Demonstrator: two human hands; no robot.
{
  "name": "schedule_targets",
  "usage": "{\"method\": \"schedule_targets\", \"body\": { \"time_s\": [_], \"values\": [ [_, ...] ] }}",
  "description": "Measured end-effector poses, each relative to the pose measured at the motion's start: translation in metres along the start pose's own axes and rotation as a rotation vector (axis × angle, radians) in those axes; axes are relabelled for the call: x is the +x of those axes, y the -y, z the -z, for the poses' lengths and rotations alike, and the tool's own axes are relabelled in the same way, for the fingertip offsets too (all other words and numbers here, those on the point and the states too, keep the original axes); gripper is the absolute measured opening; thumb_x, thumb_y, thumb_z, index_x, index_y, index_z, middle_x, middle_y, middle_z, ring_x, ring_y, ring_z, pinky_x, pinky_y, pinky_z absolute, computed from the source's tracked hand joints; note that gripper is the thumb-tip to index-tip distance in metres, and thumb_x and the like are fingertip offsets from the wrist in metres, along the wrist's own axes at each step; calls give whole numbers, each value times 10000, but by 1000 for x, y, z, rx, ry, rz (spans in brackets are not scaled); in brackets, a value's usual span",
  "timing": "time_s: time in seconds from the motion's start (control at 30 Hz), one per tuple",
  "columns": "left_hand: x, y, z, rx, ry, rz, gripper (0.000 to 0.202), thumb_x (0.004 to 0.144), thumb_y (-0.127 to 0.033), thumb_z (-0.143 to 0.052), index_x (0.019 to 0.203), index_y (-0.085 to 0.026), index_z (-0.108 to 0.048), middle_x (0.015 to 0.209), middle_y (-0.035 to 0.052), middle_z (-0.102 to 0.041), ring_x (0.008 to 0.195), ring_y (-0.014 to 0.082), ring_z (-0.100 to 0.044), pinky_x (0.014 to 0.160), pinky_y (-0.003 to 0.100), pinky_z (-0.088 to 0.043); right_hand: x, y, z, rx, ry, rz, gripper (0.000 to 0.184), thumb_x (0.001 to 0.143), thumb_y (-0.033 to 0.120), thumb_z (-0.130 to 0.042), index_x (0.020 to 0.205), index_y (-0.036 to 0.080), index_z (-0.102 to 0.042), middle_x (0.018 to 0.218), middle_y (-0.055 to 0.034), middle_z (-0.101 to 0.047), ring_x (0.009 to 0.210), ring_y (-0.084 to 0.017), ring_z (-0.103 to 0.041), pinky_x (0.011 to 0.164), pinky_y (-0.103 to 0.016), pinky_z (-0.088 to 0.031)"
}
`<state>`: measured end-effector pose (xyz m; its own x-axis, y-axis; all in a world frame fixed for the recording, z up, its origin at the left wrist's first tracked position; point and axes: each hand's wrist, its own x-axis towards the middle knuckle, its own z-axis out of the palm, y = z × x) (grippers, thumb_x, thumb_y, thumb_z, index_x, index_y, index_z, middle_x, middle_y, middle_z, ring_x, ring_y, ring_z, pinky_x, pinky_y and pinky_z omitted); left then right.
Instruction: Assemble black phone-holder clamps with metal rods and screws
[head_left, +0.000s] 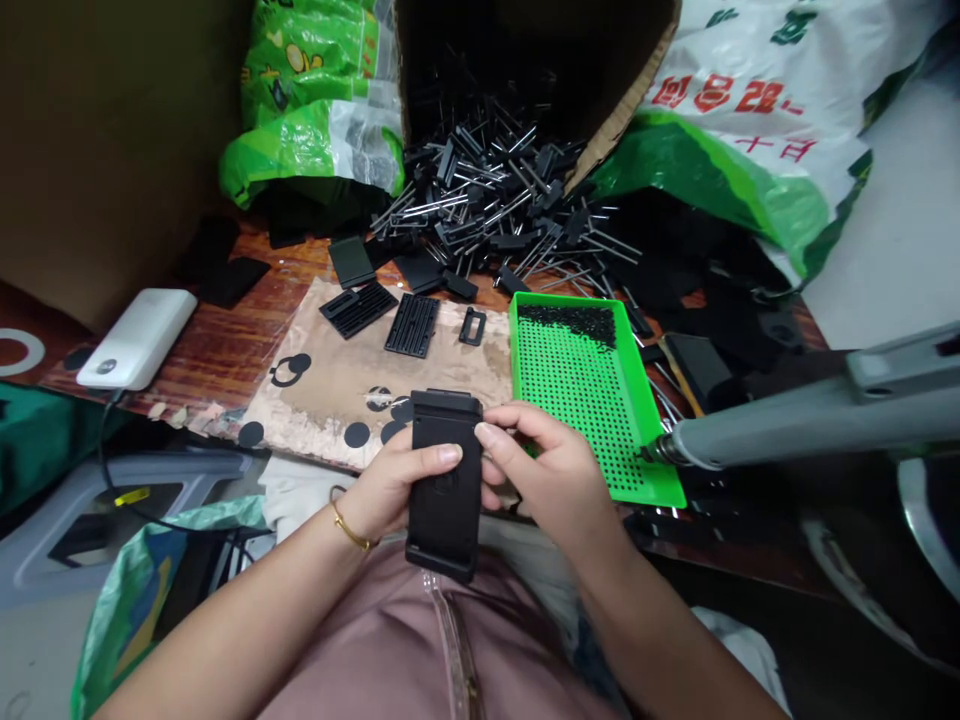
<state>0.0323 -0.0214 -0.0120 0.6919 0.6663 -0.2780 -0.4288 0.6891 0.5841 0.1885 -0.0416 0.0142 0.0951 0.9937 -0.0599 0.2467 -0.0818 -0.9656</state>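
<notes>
Grips black holder (442, 525) in closed left hand (391, 478); pinches its upper right edge with nearly closed right hand (551, 460). Probably fitting there; calls next for steady pressure.

Far beyond your right hand (551, 465), up to its right, the white bag (881, 60) carries a row of big red characters (724, 95), too warped to read surely. Below them run smaller pinkish ones (795, 148), one shaped like 十; green marks (795, 27) sit above. Far ahead of your left hand (394, 485), the green bag (300, 140) has print you can't read.
</notes>
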Motion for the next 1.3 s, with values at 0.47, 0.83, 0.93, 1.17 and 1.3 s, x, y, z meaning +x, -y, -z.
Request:
{"method": "schedule_targets", "body": {
  "time_s": [0.47,0.83,0.93,1.17,1.3],
  "values": [
    [-9,-8,-7,130,-53,30,273,759,-269,-696,979,-117,-638,820,93,-721,679,195,-695,611,263,-550,6,5,5,414,290,-298,210,747,369,-637,808,182,-564,492,57,-559,408,-117,-546,421,-234,-456],
    [-9,-9,-4,107,-197,18,347,691,-263,-704,990,-114,-611,821,97,-723,658,194,-686,592,266,-543,8,-2,2,-204,-6,82,169,777,283,-575,873,197,-683,820,-39,-700,700,-158,-637,632,-281,-504],
    [-8,-8,-5,133,-254,-16,340,688,-254,-696,985,-119,-599,805,80,-720,645,185,-679,605,274,-542,5,-3,1,-456,-114,318,87,796,225,-583,816,205,-665,808,-24,-693,732,-164,-625,695,-298,-489],
    [-7,-4,-12,358,-368,-98,396,677,-282,-683,1016,-124,-555,840,55,-690,668,177,-654,681,318,-535,9,-2,-2,-618,-89,473,69,817,183,-578,766,200,-621,756,-7,-677,714,-162,-618,680,-285,-466],
    [-4,-4,-13,648,-473,-213,307,682,-255,-652,962,-142,-597,905,49,-664,859,216,-622,784,340,-501,11,-1,-7,-723,-110,524,84,791,142,-561,734,190,-601,712,-7,-655,700,-167,-609,684,-290,-455]
  ]
}}
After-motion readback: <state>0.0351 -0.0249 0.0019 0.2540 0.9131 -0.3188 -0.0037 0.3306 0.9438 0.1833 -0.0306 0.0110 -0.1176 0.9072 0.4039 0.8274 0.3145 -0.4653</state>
